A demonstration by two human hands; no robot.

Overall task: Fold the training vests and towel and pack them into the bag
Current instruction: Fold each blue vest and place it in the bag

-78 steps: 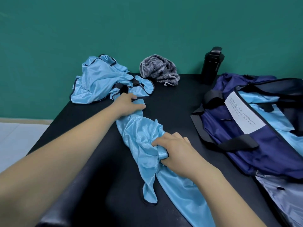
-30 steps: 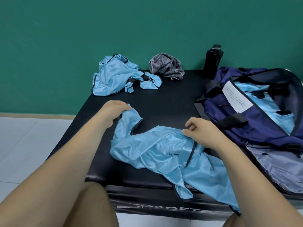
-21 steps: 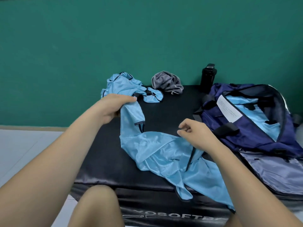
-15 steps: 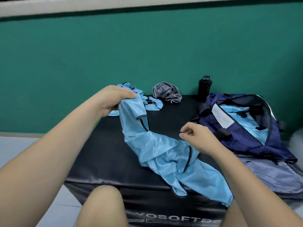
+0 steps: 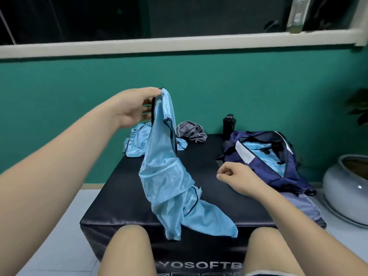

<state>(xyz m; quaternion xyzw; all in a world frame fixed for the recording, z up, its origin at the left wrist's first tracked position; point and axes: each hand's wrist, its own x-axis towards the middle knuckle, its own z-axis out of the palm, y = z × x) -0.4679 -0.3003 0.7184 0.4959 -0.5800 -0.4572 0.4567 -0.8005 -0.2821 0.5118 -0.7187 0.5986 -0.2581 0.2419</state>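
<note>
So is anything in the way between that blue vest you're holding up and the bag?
Nothing solid. The left hand holds the vest up; between it and the open bag lies only bare black table, with the empty right hand hovering above it.

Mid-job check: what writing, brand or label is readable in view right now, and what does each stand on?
"YOSOFTB": front face of the black padded box; the word runs on behind the right knee, and a second line below is cut off by the frame edge.
White label on the navy bag: printed lines, too small to read.
Blue vest held up by the left hand: no print shows.
</note>
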